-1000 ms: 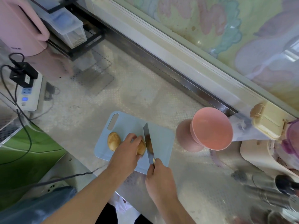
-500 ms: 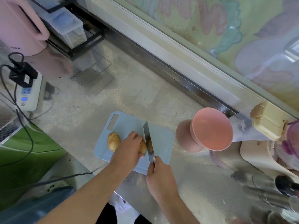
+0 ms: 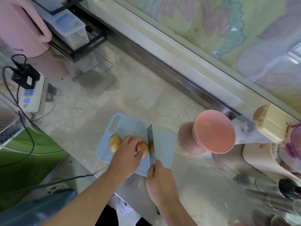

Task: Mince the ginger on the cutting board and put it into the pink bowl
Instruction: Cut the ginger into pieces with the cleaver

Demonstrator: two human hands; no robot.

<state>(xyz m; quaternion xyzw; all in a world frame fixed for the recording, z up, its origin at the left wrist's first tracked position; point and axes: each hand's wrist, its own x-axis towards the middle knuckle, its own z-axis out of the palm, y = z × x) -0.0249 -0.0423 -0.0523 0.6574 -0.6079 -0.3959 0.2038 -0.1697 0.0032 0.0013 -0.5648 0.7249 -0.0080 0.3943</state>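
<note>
A pale, finely textured metal counter (image 3: pixel 130 95) fills the view, backed from 11 to 3 o'clock by a window frame (image 3: pixel 187 51) with glass covered in pastel patterned film. At 10 o'clock stand a pink kettle (image 3: pixel 21 28) and a clear lidded box (image 3: pixel 71 30) on a black rack; a white power strip (image 3: pixel 31 95) with black plugs lies at 9 o'clock.

The pink bowl (image 3: pixel 215 131) sits at 3 o'clock of the cutting board, its mouth tipped toward the camera and nothing visible inside it. A cream latched box (image 3: pixel 272 126) is just beyond it, and blurred dark utensils lie at 4 o'clock.

The light blue cutting board (image 3: pixel 164 144) lies at centre, its handle slot toward 11 o'clock. On it the ginger (image 3: pixel 143 148) lies in tan lumps in a row running 9 to 3 o'clock: one lump apart at the left, one under the left hand, and what looks like a cut slice just right of the blade. The left hand (image 3: pixel 128 154) curls its fingers over the middle lump. The right hand (image 3: pixel 160 180) grips the handle of a knife (image 3: pixel 150 141), whose blade points toward 12 o'clock, edge down between the lump and the slice.
</note>
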